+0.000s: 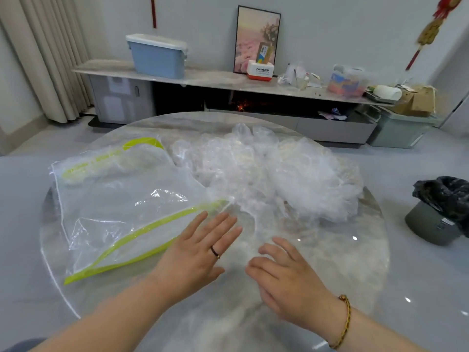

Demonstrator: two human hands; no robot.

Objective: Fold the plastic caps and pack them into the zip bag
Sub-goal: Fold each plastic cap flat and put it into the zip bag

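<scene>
The plastic caps [279, 174] lay in a loose, crumpled clear heap on the far right of the round marble table [355, 262], just beyond both hands and held by neither, with a thin wisp of film trailing toward the fingertips. The left hand [195, 252], a ring on one finger, was flat with its fingers spread and gripping nothing, its fingertips just beside the green zip edge of the zip bag [121, 199] lying rumpled on the table's left. The right hand [286, 280] was close beside it, fingers relaxed and empty, and a grey bin [439, 219] with a black liner stood on the floor to the right.
</scene>
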